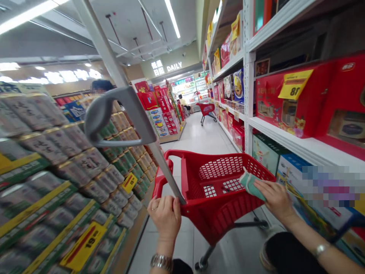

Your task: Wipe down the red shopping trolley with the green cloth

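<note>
A red plastic shopping basket cart on grey legs with castors stands in front of me, its slotted basket tilted in the view. My left hand is wrapped round the basket's near left rim, by the foot of the pull handle, a pale pole with a grey loop grip that rises to the upper left. At the right side, my right hand presses a folded green cloth with a whitish edge over the basket's rim. The fingertips under the cloth are hidden.
Stacked cans with yellow price tags line the left. White shelves with red gift boxes run close along the right. Down the tiled aisle stand another red cart and a person.
</note>
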`<action>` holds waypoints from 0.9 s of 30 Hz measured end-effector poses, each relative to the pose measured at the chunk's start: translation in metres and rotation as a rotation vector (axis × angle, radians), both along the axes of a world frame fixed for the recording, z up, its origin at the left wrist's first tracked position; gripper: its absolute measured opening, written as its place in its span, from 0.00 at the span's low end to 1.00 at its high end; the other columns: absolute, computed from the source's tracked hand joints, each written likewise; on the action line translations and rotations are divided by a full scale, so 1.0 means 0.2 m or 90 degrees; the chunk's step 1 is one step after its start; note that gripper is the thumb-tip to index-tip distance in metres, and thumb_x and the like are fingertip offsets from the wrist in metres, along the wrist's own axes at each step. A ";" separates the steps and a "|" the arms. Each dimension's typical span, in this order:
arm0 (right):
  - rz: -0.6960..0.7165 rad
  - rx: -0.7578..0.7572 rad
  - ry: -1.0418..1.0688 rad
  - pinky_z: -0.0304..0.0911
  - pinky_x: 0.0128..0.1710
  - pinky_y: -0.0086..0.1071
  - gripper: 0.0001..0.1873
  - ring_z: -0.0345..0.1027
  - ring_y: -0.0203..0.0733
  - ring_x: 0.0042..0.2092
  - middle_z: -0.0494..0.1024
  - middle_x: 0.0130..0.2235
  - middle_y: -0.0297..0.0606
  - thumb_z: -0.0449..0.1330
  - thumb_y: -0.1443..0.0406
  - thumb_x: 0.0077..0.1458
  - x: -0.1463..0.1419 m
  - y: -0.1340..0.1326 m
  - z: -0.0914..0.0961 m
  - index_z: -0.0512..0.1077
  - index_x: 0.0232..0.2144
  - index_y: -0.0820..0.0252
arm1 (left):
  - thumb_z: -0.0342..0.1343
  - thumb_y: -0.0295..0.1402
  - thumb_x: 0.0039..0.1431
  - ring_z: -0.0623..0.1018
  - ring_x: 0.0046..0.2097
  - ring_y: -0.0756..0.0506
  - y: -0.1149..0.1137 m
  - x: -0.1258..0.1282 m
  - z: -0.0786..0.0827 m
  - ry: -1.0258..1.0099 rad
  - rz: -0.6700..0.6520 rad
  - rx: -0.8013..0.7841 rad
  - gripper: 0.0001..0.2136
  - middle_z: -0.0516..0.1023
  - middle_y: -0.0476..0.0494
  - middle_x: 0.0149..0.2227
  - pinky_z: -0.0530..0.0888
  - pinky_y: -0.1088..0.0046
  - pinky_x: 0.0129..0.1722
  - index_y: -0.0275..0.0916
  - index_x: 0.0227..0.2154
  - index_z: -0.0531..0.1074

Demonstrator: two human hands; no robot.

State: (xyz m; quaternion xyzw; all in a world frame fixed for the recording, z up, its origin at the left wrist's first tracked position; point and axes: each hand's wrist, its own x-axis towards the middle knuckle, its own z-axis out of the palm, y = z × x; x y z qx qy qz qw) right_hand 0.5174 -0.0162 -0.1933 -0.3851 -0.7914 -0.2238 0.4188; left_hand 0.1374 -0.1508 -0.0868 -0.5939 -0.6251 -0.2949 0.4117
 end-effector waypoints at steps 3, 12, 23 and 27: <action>-0.026 0.006 -0.020 0.60 0.48 0.43 0.30 0.73 0.49 0.46 0.84 0.46 0.40 0.53 0.77 0.46 0.09 0.08 -0.04 0.78 0.49 0.51 | 0.51 0.33 0.64 0.69 0.33 0.43 0.00 0.01 -0.01 -0.012 0.013 0.006 0.11 0.69 0.48 0.23 0.62 0.59 0.50 0.43 0.24 0.64; -0.052 0.030 0.057 0.61 0.43 0.44 0.30 0.74 0.53 0.42 0.84 0.44 0.40 0.54 0.74 0.47 0.07 0.09 0.02 0.74 0.52 0.51 | 0.52 0.34 0.63 0.68 0.33 0.44 -0.02 0.05 0.00 -0.019 0.053 0.004 0.12 0.68 0.48 0.23 0.63 0.60 0.50 0.43 0.23 0.63; 0.248 -0.063 0.184 0.57 0.55 0.46 0.31 0.70 0.47 0.53 0.82 0.50 0.38 0.52 0.75 0.53 -0.84 -0.34 0.33 0.71 0.57 0.53 | 0.50 0.38 0.64 0.66 0.30 0.42 0.01 0.02 0.05 0.033 0.047 0.032 0.14 0.68 0.47 0.21 0.62 0.61 0.40 0.44 0.22 0.61; 0.237 -0.068 0.152 0.54 0.57 0.45 0.24 0.68 0.45 0.54 0.81 0.53 0.38 0.52 0.74 0.57 -0.98 -0.37 0.29 0.73 0.53 0.54 | 0.51 0.38 0.62 0.66 0.30 0.41 0.02 -0.04 0.04 -0.005 0.027 0.008 0.12 0.69 0.44 0.21 0.62 0.59 0.40 0.44 0.23 0.61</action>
